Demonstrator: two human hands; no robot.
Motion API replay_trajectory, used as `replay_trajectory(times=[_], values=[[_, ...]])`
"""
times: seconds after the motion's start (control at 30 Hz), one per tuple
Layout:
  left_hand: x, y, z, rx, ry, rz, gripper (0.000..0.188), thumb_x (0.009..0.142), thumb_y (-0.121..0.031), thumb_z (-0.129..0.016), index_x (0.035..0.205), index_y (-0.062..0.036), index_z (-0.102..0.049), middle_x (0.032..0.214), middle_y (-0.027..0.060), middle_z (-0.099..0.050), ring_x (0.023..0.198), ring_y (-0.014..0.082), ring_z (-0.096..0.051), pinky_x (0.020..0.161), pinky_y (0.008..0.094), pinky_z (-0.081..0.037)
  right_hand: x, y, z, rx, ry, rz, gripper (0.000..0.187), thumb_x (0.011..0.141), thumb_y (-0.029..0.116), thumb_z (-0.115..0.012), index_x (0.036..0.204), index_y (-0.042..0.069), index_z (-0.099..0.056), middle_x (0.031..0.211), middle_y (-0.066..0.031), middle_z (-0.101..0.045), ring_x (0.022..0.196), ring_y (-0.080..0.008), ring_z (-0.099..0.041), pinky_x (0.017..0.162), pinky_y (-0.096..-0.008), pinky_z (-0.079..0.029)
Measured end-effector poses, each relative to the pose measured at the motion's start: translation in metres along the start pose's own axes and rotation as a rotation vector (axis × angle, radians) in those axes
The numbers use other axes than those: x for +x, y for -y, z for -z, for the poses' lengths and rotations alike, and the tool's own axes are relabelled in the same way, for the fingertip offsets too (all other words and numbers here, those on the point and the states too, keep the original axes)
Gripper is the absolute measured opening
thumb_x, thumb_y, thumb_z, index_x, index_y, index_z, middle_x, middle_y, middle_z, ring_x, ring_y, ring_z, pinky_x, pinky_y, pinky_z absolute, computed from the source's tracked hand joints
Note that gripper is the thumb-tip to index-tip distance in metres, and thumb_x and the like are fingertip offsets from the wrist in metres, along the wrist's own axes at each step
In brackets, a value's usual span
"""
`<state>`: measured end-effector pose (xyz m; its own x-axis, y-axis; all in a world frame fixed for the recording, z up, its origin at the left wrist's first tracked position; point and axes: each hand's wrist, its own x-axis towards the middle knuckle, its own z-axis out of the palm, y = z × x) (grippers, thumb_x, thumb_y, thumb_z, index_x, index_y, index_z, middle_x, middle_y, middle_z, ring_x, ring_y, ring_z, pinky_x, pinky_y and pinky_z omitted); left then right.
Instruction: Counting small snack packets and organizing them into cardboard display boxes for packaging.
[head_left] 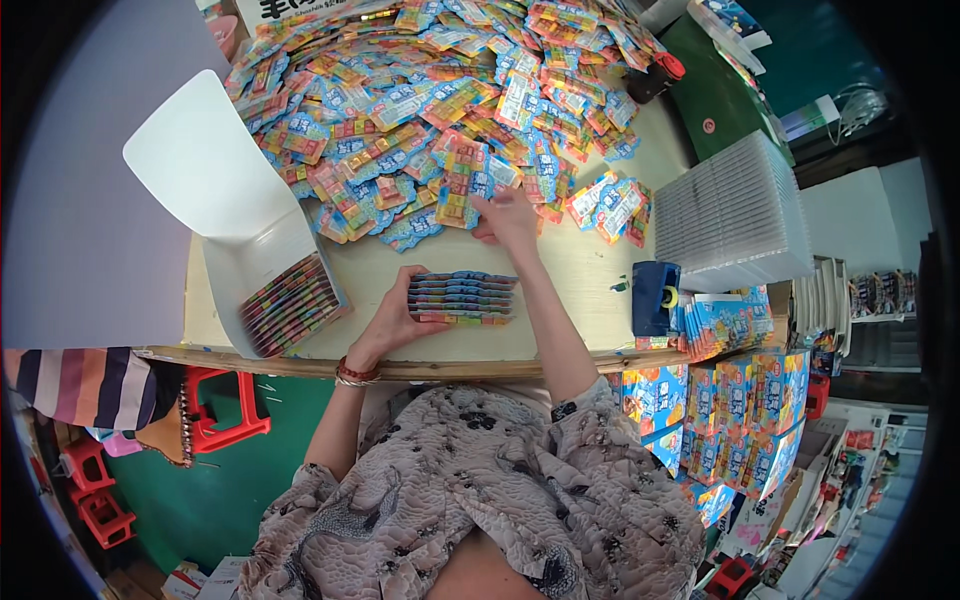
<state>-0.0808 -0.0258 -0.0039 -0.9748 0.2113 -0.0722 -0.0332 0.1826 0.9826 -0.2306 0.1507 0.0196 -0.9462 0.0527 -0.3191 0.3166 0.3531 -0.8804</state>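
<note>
My left hand (392, 318) is closed round the left end of a stack of colourful flat packets (463, 297), standing on edge near the table's front. At the edge of the big pile, my right hand (507, 217) pinches the lower right corner of a single blue, yellow and red packet (466, 180). That packet is tilted over others in the heap (390, 110). To the left, an open white box (240, 255) with its lid up holds a row of similar packets (292, 305).
A stack of clear plastic trays (735, 210) stands at the right, with a blue tape dispenser (655, 298) before it. A few loose packets (610, 205) lie apart from the pile. A dark bottle with a red cap (657, 77) stands at the back right. Printed cartons (745, 410) are stacked beside the table.
</note>
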Motion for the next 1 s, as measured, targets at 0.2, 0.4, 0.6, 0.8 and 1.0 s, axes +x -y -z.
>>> replay_trajectory(times=[0.2, 0.4, 0.6, 0.8, 1.0], values=[[0.004, -0.001, -0.004, 0.012, 0.023, -0.046, 0.074, 0.066, -0.006, -0.084, 0.121, -0.0058, -0.034, 0.11, 0.0077, -0.056, 0.096, 0.0121, -0.059, 0.082, 0.0276, -0.052, 0.004, -0.011, 0.0, 0.266, -0.021, 0.036, 0.047, 0.08, 0.012, -0.071, 0.115, 0.0, -0.044, 0.08, -0.0104, -0.066, 0.064, -0.0167, -0.065, 0.051, -0.0282, -0.054], [-0.001, 0.001, 0.0, 0.003, 0.016, -0.018, 0.074, 0.067, -0.006, -0.084, 0.121, -0.0058, -0.035, 0.109, 0.0077, -0.055, 0.098, 0.0122, -0.058, 0.083, 0.0278, -0.052, 0.007, 0.026, 0.032, -0.426, -0.288, 0.802, 0.026, 0.081, 0.003, -0.062, 0.106, 0.004, -0.059, 0.088, -0.0113, -0.065, 0.074, -0.0225, -0.066, 0.061, -0.0361, -0.054], [0.003, 0.004, -0.002, -0.037, 0.031, -0.018, 0.075, 0.066, -0.006, -0.084, 0.122, -0.0059, -0.035, 0.11, 0.0076, -0.056, 0.099, 0.0127, -0.059, 0.083, 0.0279, -0.052, 0.046, 0.005, 0.036, -0.923, -0.021, 1.15, 0.027, 0.085, 0.01, -0.059, 0.112, 0.007, -0.058, 0.114, -0.0135, -0.061, 0.106, -0.029, -0.059, 0.084, -0.0388, -0.051], [0.002, -0.002, -0.001, -0.023, 0.039, -0.019, 0.075, 0.066, -0.006, -0.084, 0.123, -0.0056, -0.035, 0.112, 0.0087, -0.055, 0.099, 0.0135, -0.059, 0.084, 0.0282, -0.052, 0.064, -0.001, 0.031, -0.895, -0.141, 1.183, 0.033, 0.087, 0.015, -0.059, 0.119, 0.008, -0.057, 0.117, -0.013, -0.06, 0.109, -0.028, -0.058, 0.084, -0.037, -0.051], [0.001, 0.001, -0.001, -0.068, 0.035, -0.011, 0.075, 0.066, -0.006, -0.084, 0.123, -0.0055, -0.035, 0.113, 0.0087, -0.055, 0.1, 0.0137, -0.059, 0.084, 0.0279, -0.052, 0.056, 0.008, 0.04, -0.36, -0.104, 0.874, 0.018, 0.088, 0.01, -0.061, 0.103, 0.003, -0.065, 0.081, -0.0159, -0.067, 0.068, -0.0242, -0.067, 0.059, -0.033, -0.052]])
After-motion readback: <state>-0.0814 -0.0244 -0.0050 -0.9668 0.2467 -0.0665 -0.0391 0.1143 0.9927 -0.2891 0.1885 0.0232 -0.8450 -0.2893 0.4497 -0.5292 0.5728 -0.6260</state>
